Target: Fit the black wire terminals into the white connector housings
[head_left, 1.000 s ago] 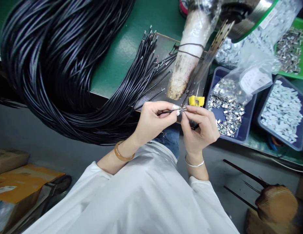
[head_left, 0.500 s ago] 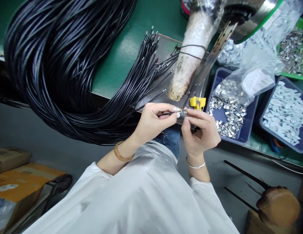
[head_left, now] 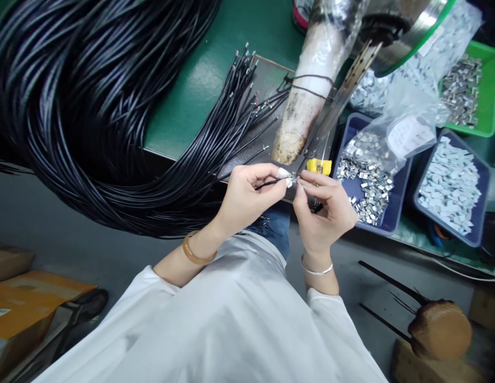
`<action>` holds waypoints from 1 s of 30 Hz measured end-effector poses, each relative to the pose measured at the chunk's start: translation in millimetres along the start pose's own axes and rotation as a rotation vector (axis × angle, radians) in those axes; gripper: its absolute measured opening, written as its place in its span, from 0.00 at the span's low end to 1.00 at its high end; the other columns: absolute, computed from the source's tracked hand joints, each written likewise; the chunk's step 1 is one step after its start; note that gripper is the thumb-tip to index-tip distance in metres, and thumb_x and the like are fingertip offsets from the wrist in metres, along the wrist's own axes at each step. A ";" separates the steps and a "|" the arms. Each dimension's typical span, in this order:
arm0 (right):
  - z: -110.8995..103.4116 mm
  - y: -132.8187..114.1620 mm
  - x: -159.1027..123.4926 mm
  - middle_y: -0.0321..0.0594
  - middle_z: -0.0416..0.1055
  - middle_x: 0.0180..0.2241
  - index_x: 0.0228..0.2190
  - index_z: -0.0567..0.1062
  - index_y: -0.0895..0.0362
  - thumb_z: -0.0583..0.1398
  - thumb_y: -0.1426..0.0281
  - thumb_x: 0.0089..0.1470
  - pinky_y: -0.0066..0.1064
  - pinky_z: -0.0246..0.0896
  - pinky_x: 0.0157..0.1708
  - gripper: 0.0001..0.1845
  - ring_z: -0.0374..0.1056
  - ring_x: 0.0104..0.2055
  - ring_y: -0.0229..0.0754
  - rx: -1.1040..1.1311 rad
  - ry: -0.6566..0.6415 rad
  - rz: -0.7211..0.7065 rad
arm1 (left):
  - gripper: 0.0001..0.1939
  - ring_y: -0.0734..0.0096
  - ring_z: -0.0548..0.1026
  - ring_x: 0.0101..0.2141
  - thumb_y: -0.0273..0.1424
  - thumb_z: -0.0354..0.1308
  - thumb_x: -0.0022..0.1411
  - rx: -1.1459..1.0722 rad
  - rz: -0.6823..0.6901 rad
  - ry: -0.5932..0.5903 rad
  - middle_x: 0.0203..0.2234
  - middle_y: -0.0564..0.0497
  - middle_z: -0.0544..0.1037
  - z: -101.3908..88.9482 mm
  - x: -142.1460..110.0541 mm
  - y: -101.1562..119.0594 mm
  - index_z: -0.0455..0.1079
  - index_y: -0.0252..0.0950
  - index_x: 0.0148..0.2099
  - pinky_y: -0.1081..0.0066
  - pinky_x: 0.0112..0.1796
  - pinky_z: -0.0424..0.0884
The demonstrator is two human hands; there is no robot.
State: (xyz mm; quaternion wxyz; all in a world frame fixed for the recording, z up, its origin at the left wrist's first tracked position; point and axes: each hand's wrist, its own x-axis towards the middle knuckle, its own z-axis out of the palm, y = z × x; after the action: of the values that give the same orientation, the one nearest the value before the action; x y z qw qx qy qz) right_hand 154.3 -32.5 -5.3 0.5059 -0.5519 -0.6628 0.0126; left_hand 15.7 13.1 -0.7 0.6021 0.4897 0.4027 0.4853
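My left hand (head_left: 251,192) pinches a black cable (head_left: 267,184) close to its end, thumb and index finger pressed together. At that end sits a small metal connector (head_left: 294,179), partly covered by my fingertips. From the other side my right hand (head_left: 326,205) closes thumb and fingertips on the connector. Its exact shape is too small to make out. Just beyond my right fingers is a yellow sponge-like piece (head_left: 319,166) with a thin wire running down to it. A thick bundle of black cables (head_left: 199,143) with stripped ends lies to the left, on a dark plate (head_left: 267,72).
A whitish, plastic-wrapped pipe (head_left: 305,90) hangs above the plate, beside a green-rimmed reel (head_left: 407,37). On the right stand a blue bin (head_left: 402,197) of metal shells, another blue bin (head_left: 480,213) of pale parts and a green bin (head_left: 490,90). A stool (head_left: 441,330) stands below.
Both hands stay together at the cable end, and my right fingertips have closed in slightly toward the left ones. The whole view has shifted a little.
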 end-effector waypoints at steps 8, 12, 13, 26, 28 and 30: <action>-0.4 -0.5 -2.8 0.39 0.81 0.42 0.36 0.73 0.53 0.65 0.79 0.53 0.34 0.78 0.40 0.10 0.79 0.39 0.40 -0.014 0.022 -0.062 | 0.03 0.79 0.69 0.22 0.25 0.66 0.53 0.072 0.041 -0.021 0.18 0.54 0.71 -2.4 -2.0 0.0 0.76 0.34 0.27 0.79 0.22 0.64; -0.4 1.5 -4.8 0.39 0.81 0.41 0.36 0.74 0.54 0.65 0.79 0.52 0.33 0.77 0.41 0.11 0.79 0.40 0.40 -0.032 0.023 -0.099 | 0.04 0.79 0.68 0.22 0.25 0.65 0.53 0.088 0.046 -0.032 0.18 0.54 0.71 -4.2 -2.3 -1.9 0.75 0.34 0.27 0.79 0.23 0.64; -0.5 2.0 -4.6 0.39 0.81 0.41 0.36 0.74 0.54 0.65 0.79 0.51 0.33 0.77 0.42 0.11 0.79 0.40 0.40 -0.030 0.024 -0.102 | 0.04 0.79 0.68 0.22 0.26 0.66 0.53 0.087 0.042 -0.033 0.18 0.54 0.71 -4.2 -2.3 -2.2 0.75 0.34 0.27 0.79 0.23 0.64; -1.0 1.1 0.6 0.38 0.81 0.40 0.36 0.74 0.54 0.65 0.79 0.52 0.34 0.77 0.41 0.11 0.79 0.41 0.40 -0.031 0.032 -0.090 | 0.02 0.80 0.67 0.21 0.26 0.63 0.54 0.083 0.058 -0.037 0.19 0.54 0.71 -0.1 -1.5 1.5 0.75 0.33 0.29 0.79 0.22 0.63; -1.1 0.5 0.9 0.38 0.81 0.40 0.36 0.74 0.54 0.65 0.79 0.52 0.34 0.77 0.41 0.10 0.79 0.40 0.40 -0.033 0.037 -0.088 | 0.02 0.80 0.67 0.21 0.26 0.63 0.54 0.089 0.065 -0.034 0.19 0.55 0.71 -0.2 -1.5 2.4 0.75 0.32 0.29 0.79 0.22 0.62; -1.2 0.2 1.1 0.38 0.81 0.40 0.36 0.74 0.54 0.65 0.79 0.52 0.34 0.77 0.41 0.11 0.79 0.40 0.40 -0.027 0.042 -0.083 | 0.02 0.81 0.66 0.21 0.25 0.62 0.54 0.092 0.068 -0.037 0.18 0.55 0.70 -0.4 -1.7 2.7 0.75 0.32 0.29 0.80 0.23 0.62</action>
State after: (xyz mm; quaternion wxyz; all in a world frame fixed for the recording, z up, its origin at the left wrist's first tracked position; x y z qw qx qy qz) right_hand 155.4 -32.3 -4.1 0.5121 -0.5309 -0.6745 -0.0291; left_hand 14.5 11.6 1.8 0.5695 0.5389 0.3966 0.4775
